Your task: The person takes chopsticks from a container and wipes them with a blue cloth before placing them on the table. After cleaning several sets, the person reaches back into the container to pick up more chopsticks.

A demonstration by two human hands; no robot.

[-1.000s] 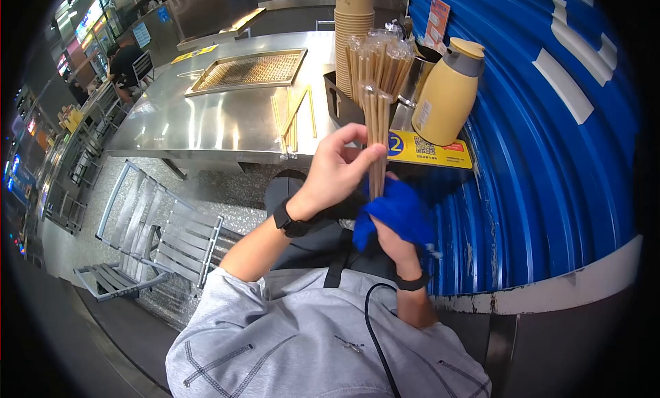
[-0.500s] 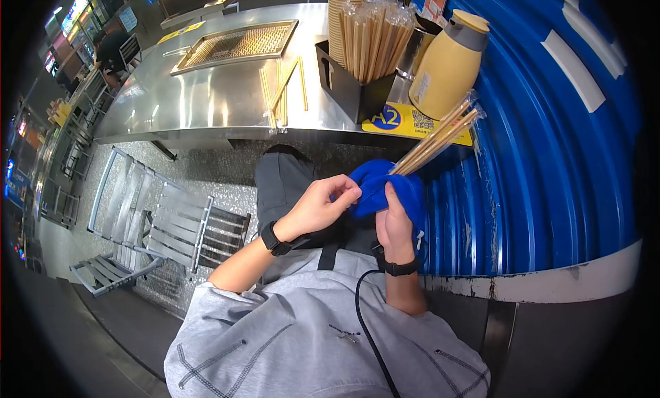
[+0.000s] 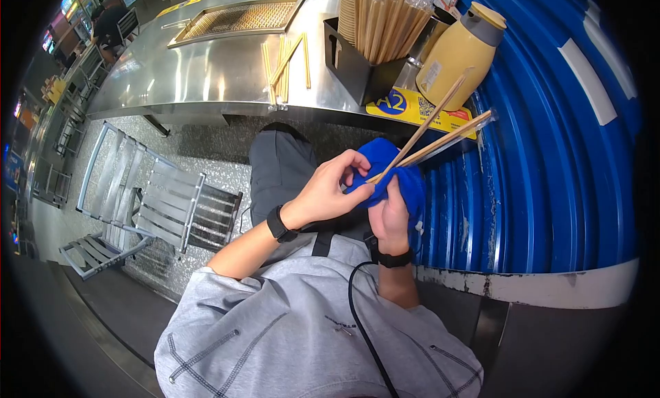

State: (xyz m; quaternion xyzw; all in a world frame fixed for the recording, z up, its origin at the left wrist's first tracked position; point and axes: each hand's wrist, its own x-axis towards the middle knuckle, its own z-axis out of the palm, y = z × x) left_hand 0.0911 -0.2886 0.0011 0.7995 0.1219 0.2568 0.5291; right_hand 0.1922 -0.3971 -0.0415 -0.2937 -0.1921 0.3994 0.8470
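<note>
My left hand [image 3: 335, 186] is closed, thumb and fingertips pinching the lower end of bare-looking chopsticks [image 3: 432, 115] that slant up to the right. Bunched in my right hand [image 3: 389, 218] is a blue cloth [image 3: 377, 152], my thumb pressing on its top. More chopsticks, in clear plastic wrap [image 3: 457, 135], come out of the cloth at a lower angle and cross the first ones near the thumb. Their lower ends are hidden by the cloth and fingers.
Ahead stands a steel table with a grill grate [image 3: 240, 21] and loose chopsticks [image 3: 284, 69]. A black holder [image 3: 355, 71] of wrapped chopsticks and a yellow jug [image 3: 454, 62] stand at its right end, beside a blue corrugated wall [image 3: 536, 164]. A folding chair [image 3: 161, 205] is at left.
Some chopsticks have swung apart from the bundle and now point more steeply upward. My left hand has moved right onto their lower end. The view has shifted slightly.
</note>
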